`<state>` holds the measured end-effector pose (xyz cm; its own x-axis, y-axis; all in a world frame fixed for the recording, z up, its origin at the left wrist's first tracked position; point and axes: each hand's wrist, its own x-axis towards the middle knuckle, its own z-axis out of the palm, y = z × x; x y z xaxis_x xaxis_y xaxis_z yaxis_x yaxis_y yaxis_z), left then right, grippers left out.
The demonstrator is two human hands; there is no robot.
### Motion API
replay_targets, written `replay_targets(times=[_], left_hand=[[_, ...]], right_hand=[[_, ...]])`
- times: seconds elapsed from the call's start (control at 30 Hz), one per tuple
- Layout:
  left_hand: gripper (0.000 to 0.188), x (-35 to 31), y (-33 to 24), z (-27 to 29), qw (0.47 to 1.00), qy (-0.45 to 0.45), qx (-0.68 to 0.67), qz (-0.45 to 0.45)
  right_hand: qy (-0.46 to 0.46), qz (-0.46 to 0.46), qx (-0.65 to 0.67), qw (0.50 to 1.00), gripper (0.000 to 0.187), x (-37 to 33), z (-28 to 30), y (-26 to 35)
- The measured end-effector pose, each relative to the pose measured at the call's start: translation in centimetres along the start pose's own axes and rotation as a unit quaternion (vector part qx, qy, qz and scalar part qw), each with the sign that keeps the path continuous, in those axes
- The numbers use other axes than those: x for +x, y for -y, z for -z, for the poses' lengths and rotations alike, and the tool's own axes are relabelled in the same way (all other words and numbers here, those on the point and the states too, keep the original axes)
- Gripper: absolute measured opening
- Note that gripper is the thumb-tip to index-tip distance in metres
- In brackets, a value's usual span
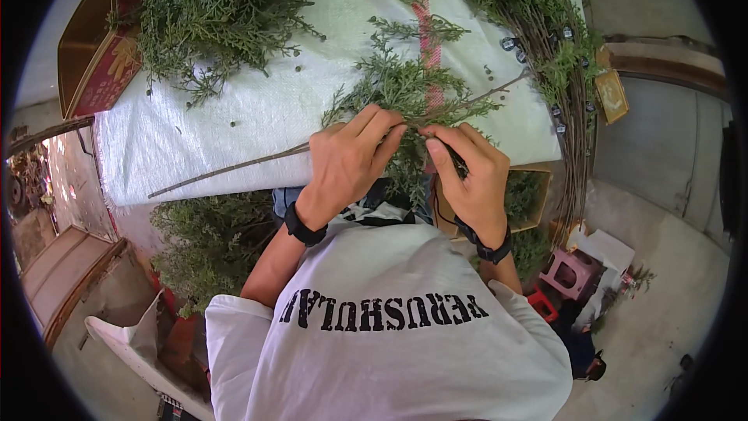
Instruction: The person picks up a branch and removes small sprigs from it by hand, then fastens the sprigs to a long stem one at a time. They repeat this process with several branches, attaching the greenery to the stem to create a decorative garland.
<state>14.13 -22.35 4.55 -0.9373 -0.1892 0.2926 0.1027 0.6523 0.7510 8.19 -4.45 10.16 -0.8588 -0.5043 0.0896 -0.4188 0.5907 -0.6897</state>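
My left hand (pixel 352 157) and my right hand (pixel 474 174) meet over the near edge of the covered table, both with fingers closed on a green conifer sprig (pixel 409 82). Its leafy part spreads away from me, with some foliage hanging down between the hands. From beneath my left hand a long bare stem (pixel 234 165) runs out to the left across the white sheet. A second thin stem (pixel 499 90) points right, toward the bundle there. The fingertips partly hide where the twigs cross.
A white woven sheet (pixel 195 140) with a red stripe covers the table. Conifer heaps (pixel 226 15) lie at the far left; a bundle of long-stemmed branches (pixel 557 54) rests along the right edge. A cardboard box (pixel 101 47) stands at left, more greenery (pixel 210 245) below, a pink stool (pixel 571 273) at right.
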Motion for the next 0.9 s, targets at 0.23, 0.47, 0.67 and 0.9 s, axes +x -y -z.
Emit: replay_targets(times=[0.23,0.47,0.67,0.9], left_hand=[[0.011,-0.1,0.5,-0.5,1.000,0.006,-0.011,0.007],[0.010,-0.1,0.6,-0.5,1.000,-0.003,0.001,-0.007],[0.010,-0.1,0.8,-0.5,1.000,-0.001,0.006,-0.013],[0.013,-0.1,1.0,-0.7,1.000,-0.005,0.017,-0.022]], right_hand=[[0.006,0.050,-0.094,0.994,0.018,0.9,0.6,0.0],[-0.008,0.045,-0.072,0.996,0.019,0.9,-0.3,-0.1],[-0.013,0.036,-0.070,0.997,0.018,0.8,-0.3,-0.5],[-0.007,0.038,-0.073,0.997,0.018,0.7,-0.3,-0.6]])
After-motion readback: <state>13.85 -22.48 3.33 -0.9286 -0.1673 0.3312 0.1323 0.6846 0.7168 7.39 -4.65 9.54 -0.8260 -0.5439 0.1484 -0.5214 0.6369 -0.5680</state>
